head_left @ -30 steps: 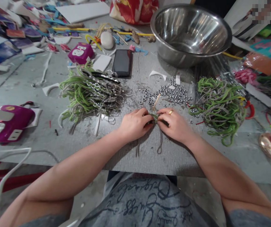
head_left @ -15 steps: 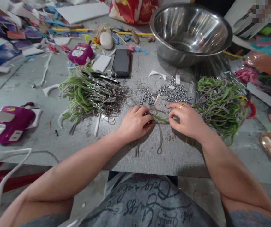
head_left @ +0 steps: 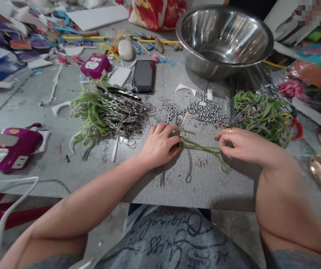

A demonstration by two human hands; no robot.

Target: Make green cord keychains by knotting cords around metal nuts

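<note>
Green cord [head_left: 199, 146] stretches across the grey table between my two hands. My left hand [head_left: 162, 142] is closed on its left end and rests on the tabletop. At the cord's other end, my right hand [head_left: 230, 142] pinches a strand, and a loose green loop hangs below the fingers. A grey cord [head_left: 189, 168] trails toward me from near my left fingertips. Just beyond them a thin wooden stick [head_left: 185, 119] points up at a slant. Small silver beads [head_left: 205, 112] lie scattered behind it.
Left lies a bundle of green and grey cords with metal chains [head_left: 107, 108]; right, a heap of similar cords [head_left: 261, 116]. A steel bowl [head_left: 188, 61], a black phone [head_left: 144, 76] and purple power sockets [head_left: 95, 65] stand farther back. Scissors with red handles [head_left: 297, 129] lie right.
My right hand has moved right, away from my left hand, drawing out a longer length of green cord. My left hand has stayed in place.
</note>
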